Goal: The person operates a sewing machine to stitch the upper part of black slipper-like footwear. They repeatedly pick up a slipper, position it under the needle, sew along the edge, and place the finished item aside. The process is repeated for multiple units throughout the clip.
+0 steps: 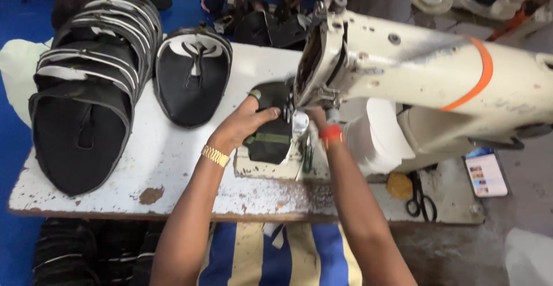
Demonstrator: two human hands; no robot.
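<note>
shoe uppers stacked (86, 90) left on table (173, 171), sewing machine (415, 73) right, scissors (419, 197) and phone (487, 173) below it

lit phone screen (487, 173), upright rectangle, white with coloured tiles, table's right end, beside black scissors (419, 197)
</note>
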